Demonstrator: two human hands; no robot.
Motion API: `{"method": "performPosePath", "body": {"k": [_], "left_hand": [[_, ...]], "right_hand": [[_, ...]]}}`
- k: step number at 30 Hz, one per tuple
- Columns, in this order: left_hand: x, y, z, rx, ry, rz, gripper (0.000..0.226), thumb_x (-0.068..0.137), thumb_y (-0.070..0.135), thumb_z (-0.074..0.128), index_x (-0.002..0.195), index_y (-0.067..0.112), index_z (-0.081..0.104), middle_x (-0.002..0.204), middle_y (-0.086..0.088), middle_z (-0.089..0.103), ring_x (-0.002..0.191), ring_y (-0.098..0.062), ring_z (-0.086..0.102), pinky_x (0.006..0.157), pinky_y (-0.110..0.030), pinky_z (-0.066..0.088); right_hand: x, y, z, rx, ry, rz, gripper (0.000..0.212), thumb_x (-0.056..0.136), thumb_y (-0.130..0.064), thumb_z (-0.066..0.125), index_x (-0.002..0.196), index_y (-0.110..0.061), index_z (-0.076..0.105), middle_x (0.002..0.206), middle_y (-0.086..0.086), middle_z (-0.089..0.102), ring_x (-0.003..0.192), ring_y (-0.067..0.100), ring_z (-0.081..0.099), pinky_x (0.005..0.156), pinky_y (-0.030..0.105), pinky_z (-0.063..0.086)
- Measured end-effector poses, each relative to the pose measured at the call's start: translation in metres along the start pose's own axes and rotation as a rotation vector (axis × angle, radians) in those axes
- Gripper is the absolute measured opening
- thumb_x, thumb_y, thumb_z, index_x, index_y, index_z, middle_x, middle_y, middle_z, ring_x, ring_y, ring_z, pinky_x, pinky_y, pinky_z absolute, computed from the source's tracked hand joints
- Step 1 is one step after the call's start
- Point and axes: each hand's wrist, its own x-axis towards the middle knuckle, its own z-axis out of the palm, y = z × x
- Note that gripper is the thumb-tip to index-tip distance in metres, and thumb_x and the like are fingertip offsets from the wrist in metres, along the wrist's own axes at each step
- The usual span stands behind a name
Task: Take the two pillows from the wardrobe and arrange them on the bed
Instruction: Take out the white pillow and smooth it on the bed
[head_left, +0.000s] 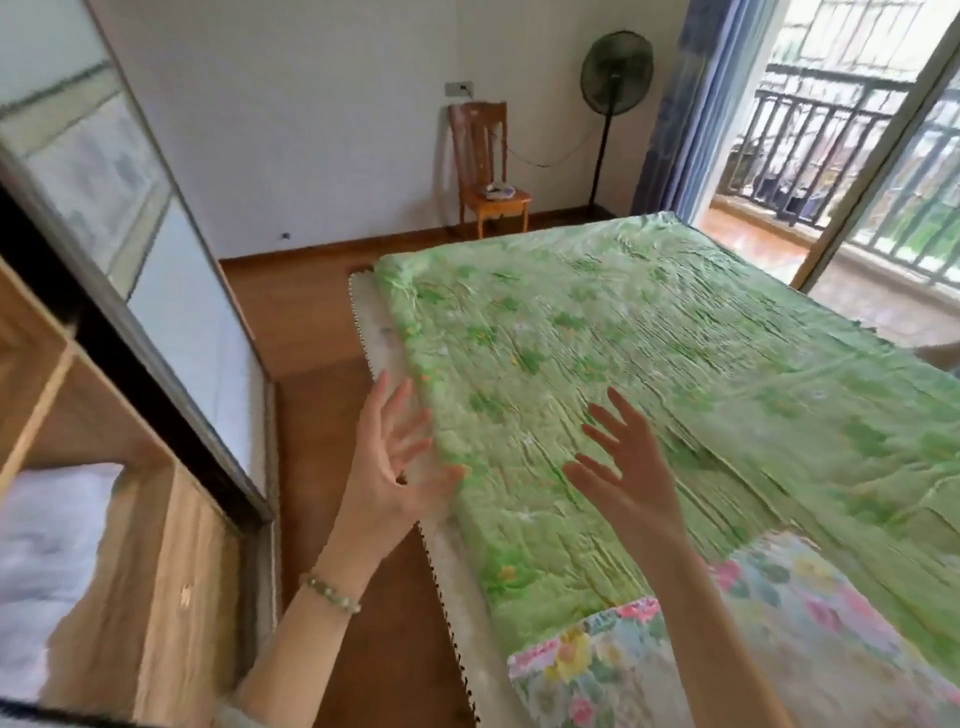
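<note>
I see one wooden chair (488, 171) against the far wall with a small pale item on its seat. One standing fan (615, 73) is just beside it, and a blue curtain (675, 104) hangs at the balcony door. On the left the wardrobe (156, 545) stands open, with a pale bundle (47, 545) on its shelf and a mirrored sliding door (156, 270) above it. A strip of wooden floor (322, 415) separates it from the bed (382, 338), which a green quilt (649, 338) covers. Floral pillow fabric (753, 639) lies at the bed's near end, by the right forearm. I cannot tell whether it is one pillow or two. The left hand (395, 467), with a beaded bracelet (332, 590) at its wrist, and the right hand (623, 473) are both released, fingers spread, grasping nothing, raised over the quilt's near left edge.
</note>
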Motion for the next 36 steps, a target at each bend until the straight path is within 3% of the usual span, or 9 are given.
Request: {"method": "performPosePath", "body": {"k": [4, 9, 11, 17, 26, 33, 36], "left_hand": [[-0.027, 0.005, -0.049, 0.094, 0.169, -0.023, 0.109, 0.066, 0.038, 0.084, 0.151, 0.037, 0.017, 0.154, 0.012, 0.033, 0.131, -0.01, 0.048, 0.103, -0.031, 0.046], [-0.058, 0.01, -0.087, 0.177, 0.33, -0.062, 0.101, 0.068, 0.029, 0.08, 0.148, 0.041, 0.02, 0.153, 0.014, 0.034, 0.131, -0.007, 0.048, 0.103, -0.031, 0.046], [-0.067, 0.01, -0.095, 0.199, 0.379, -0.067, 0.097, 0.069, 0.026, 0.08, 0.145, 0.047, 0.024, 0.152, 0.017, 0.035, 0.131, -0.007, 0.048, 0.103, -0.032, 0.046], [-0.069, 0.003, -0.112, 0.241, 0.458, -0.086, 0.095, 0.071, 0.026, 0.08, 0.145, 0.047, 0.025, 0.15, 0.018, 0.038, 0.131, -0.007, 0.048, 0.104, -0.035, 0.045], [-0.018, -0.035, -0.153, 0.247, 0.483, -0.121, 0.096, 0.071, 0.021, 0.078, 0.148, 0.038, 0.024, 0.15, 0.017, 0.037, 0.132, -0.006, 0.046, 0.106, -0.035, 0.043], [0.051, -0.082, -0.231, 0.275, 0.518, -0.141, 0.097, 0.074, 0.006, 0.081, 0.15, 0.026, 0.025, 0.152, 0.011, 0.036, 0.136, -0.004, 0.039, 0.111, -0.033, 0.039], [0.084, -0.09, -0.262, 0.259, 0.519, -0.15, 0.094, 0.072, 0.014, 0.078, 0.15, 0.026, 0.025, 0.152, 0.01, 0.037, 0.136, -0.003, 0.039, 0.108, -0.029, 0.039]], "right_hand": [[0.019, 0.007, 0.054, 0.017, -0.214, -0.029, 0.076, 0.077, -0.002, 0.074, 0.131, -0.043, 0.041, 0.138, -0.005, 0.05, 0.126, 0.01, 0.051, 0.101, 0.039, 0.047], [0.025, 0.014, 0.101, 0.041, -0.367, -0.045, 0.074, 0.079, 0.0, 0.073, 0.135, -0.038, 0.041, 0.14, -0.002, 0.049, 0.124, 0.006, 0.051, 0.095, 0.026, 0.049], [0.027, 0.017, 0.112, 0.048, -0.402, -0.041, 0.074, 0.08, -0.001, 0.072, 0.139, -0.031, 0.04, 0.138, -0.003, 0.051, 0.122, 0.005, 0.053, 0.095, 0.026, 0.049], [0.037, 0.025, 0.13, 0.058, -0.403, -0.019, 0.07, 0.081, -0.001, 0.07, 0.137, -0.032, 0.042, 0.134, -0.006, 0.053, 0.119, 0.002, 0.054, 0.088, 0.016, 0.05], [0.088, 0.05, 0.176, 0.027, -0.411, 0.013, 0.068, 0.081, -0.003, 0.072, 0.131, -0.038, 0.044, 0.132, -0.012, 0.053, 0.119, -0.001, 0.053, 0.085, 0.014, 0.05], [0.17, 0.069, 0.261, 0.032, -0.436, 0.026, 0.068, 0.081, 0.0, 0.071, 0.129, -0.039, 0.044, 0.133, -0.005, 0.054, 0.122, 0.007, 0.053, 0.095, 0.029, 0.051], [0.203, 0.07, 0.305, 0.055, -0.45, 0.044, 0.066, 0.081, 0.004, 0.07, 0.13, -0.034, 0.045, 0.133, 0.0, 0.055, 0.124, 0.012, 0.052, 0.094, 0.029, 0.051]]}}
